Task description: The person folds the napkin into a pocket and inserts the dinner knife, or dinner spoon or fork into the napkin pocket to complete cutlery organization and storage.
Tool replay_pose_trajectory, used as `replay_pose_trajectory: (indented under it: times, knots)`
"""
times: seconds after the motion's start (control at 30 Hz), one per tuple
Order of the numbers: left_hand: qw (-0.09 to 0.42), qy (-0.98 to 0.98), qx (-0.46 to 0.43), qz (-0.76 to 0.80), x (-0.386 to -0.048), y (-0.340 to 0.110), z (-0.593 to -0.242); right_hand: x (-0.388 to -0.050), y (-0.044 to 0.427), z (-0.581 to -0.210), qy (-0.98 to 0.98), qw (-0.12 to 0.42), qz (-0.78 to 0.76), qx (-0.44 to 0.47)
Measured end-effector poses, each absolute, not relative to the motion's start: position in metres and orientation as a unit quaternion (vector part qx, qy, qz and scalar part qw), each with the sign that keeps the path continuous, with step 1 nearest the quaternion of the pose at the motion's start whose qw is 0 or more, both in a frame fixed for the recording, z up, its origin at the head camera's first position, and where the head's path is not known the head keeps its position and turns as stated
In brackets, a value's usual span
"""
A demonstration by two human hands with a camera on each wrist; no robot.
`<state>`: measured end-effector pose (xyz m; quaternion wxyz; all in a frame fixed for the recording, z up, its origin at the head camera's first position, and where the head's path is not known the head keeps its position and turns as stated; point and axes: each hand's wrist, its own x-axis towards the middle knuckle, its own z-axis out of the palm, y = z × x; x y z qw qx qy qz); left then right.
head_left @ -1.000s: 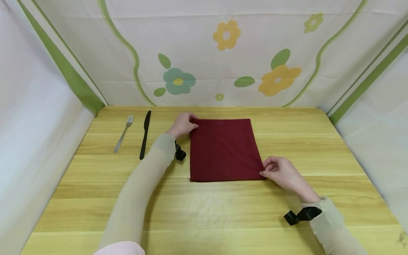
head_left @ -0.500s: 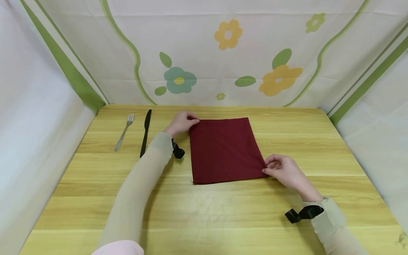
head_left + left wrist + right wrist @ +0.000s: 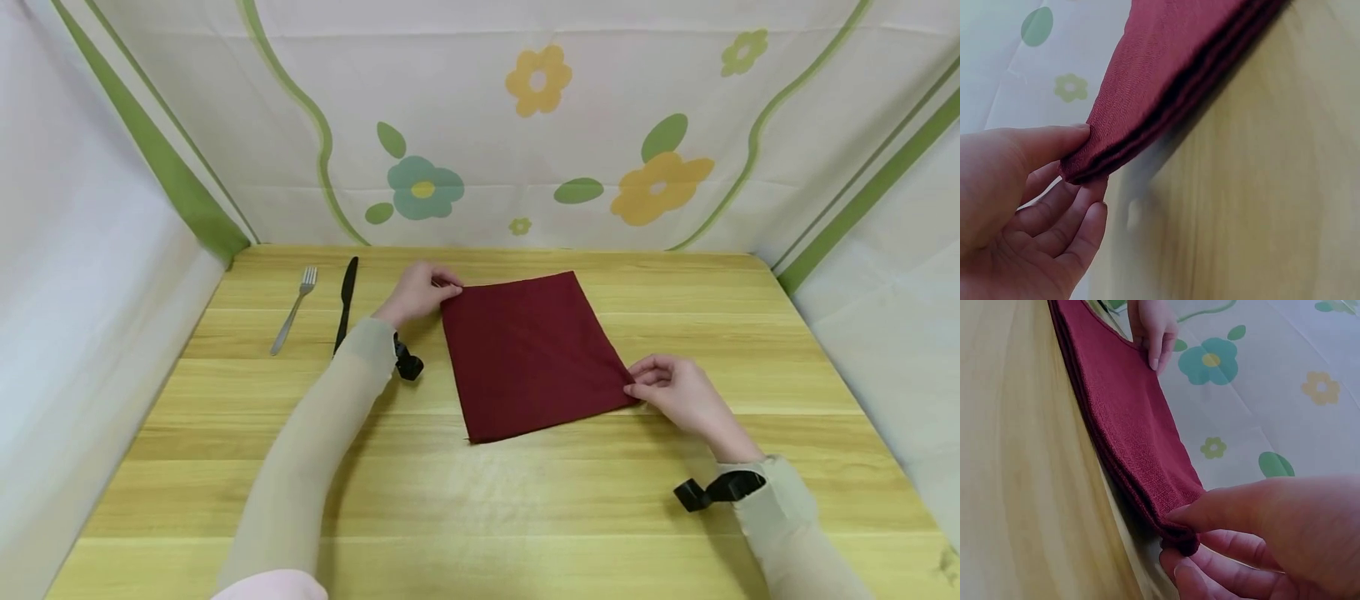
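A dark red cloth napkin (image 3: 532, 354), folded into a layered square, lies turned at a slant over the middle of the table. Its far left corner is pinched between thumb and fingers of my left hand (image 3: 417, 293). My right hand (image 3: 678, 396) pinches the near right corner. Stacked layers of the napkin (image 3: 1166, 94) show along its edge in the left wrist view, with the thumb on top and fingers beneath. In the right wrist view the napkin (image 3: 1125, 419) stretches from one hand to the other, its held corner lifted off the wood.
On the left of the wooden table (image 3: 495, 508) lie a silver fork (image 3: 292, 312) and a black knife (image 3: 346, 304). My left forearm covers the knife's lower end. A white curtain with printed flowers (image 3: 480, 125) rises behind the table, and white cloth hangs at both sides.
Between both hands the napkin has turned counterclockwise. The left hand moved slightly left and nearer, the right hand slightly right and away. Both keep hold of their corners.
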<state>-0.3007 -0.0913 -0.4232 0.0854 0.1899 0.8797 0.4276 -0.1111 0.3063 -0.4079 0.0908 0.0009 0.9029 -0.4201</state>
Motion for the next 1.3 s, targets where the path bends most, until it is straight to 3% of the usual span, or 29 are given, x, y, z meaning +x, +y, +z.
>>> replay_pose_trajectory:
  times: [0.57, 1.3]
  knots:
    - [0.094, 0.883, 0.196, 0.416, -0.277, -0.116, -0.431, -0.157, 0.32, -0.413, 0.92, 0.072, -0.384, -0.016]
    - [0.15, 0.888, 0.188, 0.393, -0.22, -0.133, -0.424, -0.225, 0.325, -0.41, 0.92, 0.05, -0.388, 0.001]
